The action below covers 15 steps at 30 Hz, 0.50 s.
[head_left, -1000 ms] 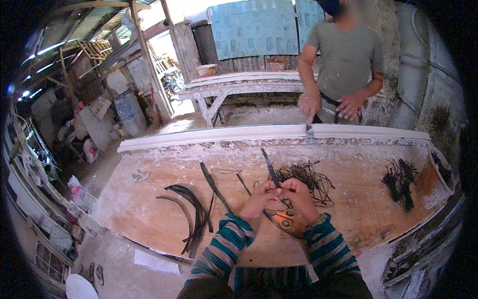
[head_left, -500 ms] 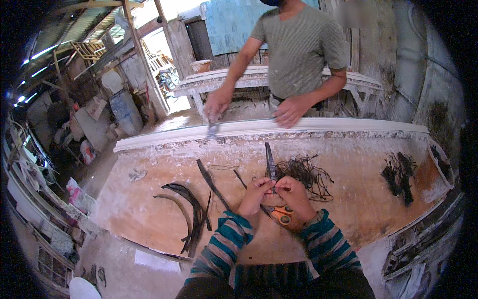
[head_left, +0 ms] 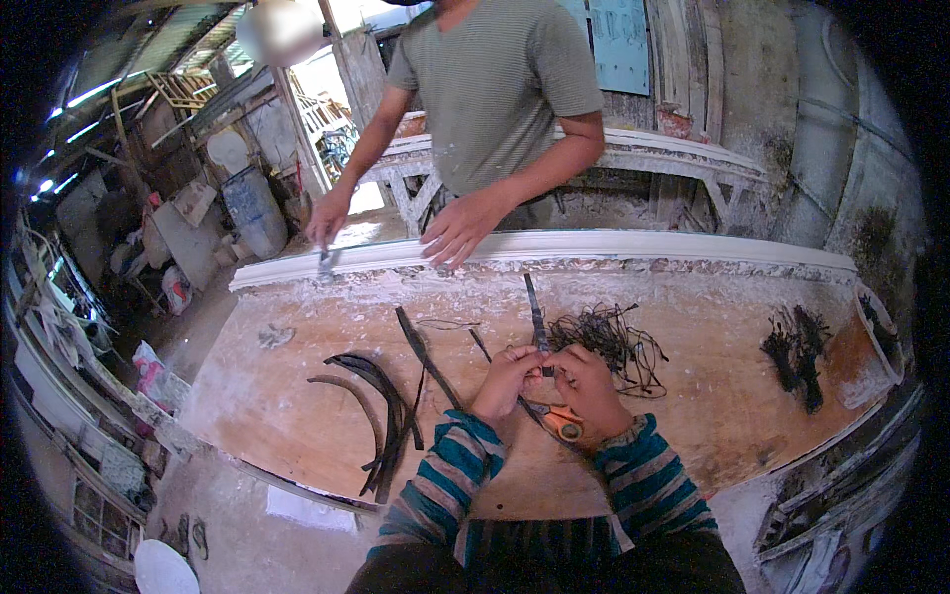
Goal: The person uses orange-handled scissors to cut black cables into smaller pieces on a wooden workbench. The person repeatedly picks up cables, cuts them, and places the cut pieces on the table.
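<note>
My left hand [head_left: 508,384] and my right hand [head_left: 586,388] meet over the middle of the table, their fingers pinched close together. Between them they grip a narrow black strip [head_left: 535,309], which points away from me toward the far edge. Orange-handled scissors [head_left: 565,426] lie partly under my right hand. Just beyond that hand is a tangled heap of thin black cords [head_left: 618,342]. Left of my left hand lie a long flat black strip [head_left: 424,346] and several curved black strips [head_left: 384,396]. What my fingertips pinch is too small to make out fully.
Across the wooden table [head_left: 267,396], a co-worker [head_left: 505,109] bends over a long white moulding [head_left: 594,253], holding a small tool [head_left: 325,263]. Bundled black cords [head_left: 797,351] lie at the right beside a tipped orange-brown bucket [head_left: 859,361]. A blue drum [head_left: 252,213] stands at the back left.
The co-worker has moved left along the moulding, with both arms and the tool. My hands stay together on the black strip; my right fingers have shifted slightly.
</note>
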Motion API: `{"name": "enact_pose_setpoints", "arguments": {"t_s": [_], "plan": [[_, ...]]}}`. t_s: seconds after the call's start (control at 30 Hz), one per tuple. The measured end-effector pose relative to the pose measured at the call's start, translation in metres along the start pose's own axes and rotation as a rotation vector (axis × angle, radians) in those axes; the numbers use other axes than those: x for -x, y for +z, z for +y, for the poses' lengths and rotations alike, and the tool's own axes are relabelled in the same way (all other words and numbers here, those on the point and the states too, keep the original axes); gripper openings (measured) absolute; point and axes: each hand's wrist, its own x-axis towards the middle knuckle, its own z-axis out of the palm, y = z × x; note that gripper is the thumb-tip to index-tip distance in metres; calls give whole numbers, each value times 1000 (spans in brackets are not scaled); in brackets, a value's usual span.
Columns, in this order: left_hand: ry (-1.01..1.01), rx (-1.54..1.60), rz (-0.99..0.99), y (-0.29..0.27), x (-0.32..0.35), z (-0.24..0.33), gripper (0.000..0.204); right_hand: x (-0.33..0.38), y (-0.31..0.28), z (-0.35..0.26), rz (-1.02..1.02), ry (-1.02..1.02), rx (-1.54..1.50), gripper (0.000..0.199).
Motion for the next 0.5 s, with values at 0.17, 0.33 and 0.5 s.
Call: {"name": "enact_pose_setpoints", "arguments": {"t_s": [0.17,0.33,0.5], "plan": [[-6,90,-92,-5,-6,-9,9,-2,1,-6,78,-112,131,12],[-18,48,-45,7,2,0,11,2,5,0,177,58,-41,9],[2,65,-45,10,3,-1,12,10,21,19,251,329,-469,10]]}}
